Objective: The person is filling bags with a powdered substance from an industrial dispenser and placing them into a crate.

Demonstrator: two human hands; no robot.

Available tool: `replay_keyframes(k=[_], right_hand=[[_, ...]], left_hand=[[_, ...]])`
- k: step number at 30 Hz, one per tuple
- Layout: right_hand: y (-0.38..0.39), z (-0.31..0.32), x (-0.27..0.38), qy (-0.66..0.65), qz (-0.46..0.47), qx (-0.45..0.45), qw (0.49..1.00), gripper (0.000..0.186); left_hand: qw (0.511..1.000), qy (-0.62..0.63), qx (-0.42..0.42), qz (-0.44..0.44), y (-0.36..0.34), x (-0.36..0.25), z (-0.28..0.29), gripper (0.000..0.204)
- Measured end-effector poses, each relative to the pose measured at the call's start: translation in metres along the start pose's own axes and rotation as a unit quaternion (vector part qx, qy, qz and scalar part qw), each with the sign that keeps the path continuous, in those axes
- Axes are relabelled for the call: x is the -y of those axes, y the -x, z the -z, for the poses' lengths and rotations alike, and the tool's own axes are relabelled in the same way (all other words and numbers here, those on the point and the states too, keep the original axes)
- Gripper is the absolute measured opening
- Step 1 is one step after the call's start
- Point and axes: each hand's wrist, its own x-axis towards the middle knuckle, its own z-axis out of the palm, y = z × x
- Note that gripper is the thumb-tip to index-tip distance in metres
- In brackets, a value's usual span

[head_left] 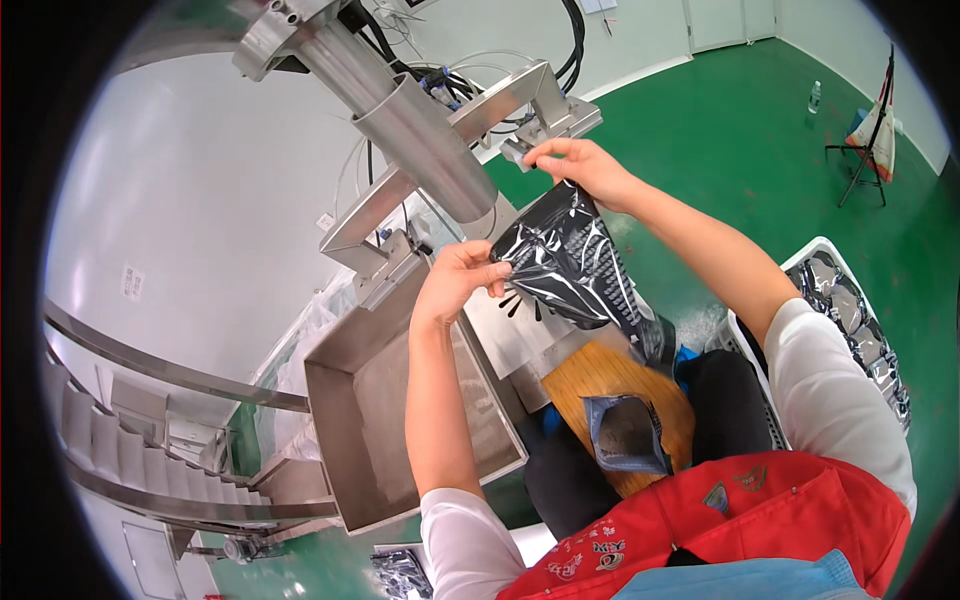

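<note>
Red apron (760, 520) below, both hands pinch a black foil pouch (565, 260): left hand (462, 272) at its lower corner, right hand (580, 165) at its top beside the steel filling spout (430, 150); slick film could slip free.

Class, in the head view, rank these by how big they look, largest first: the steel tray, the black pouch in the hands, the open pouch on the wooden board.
1. Steel tray
2. Black pouch, though nearness to the camera may enlarge it
3. Open pouch
</note>
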Motion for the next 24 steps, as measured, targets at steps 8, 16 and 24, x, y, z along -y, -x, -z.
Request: replay_keyframes(k=[8, 16, 24], right_hand=[[0.017, -0.025, -0.029, 0.108, 0.328, -0.175, 0.922, 0.028], [0.005, -0.064, -0.07, 0.427, 0.106, -0.129, 0.889, 0.024], [-0.004, -0.065, -0.095, 0.365, 0.267, -0.185, 0.872, 0.025]], left_hand=[[0.936, -0.154, -0.313, -0.036, -0.023, 0.026, 0.006, 0.009], [0.885, -0.229, -0.381, -0.137, -0.016, 0.008, -0.018, 0.021], [0.837, -0.061, -0.543, -0.029, -0.02, 0.21, 0.017, 0.042]])
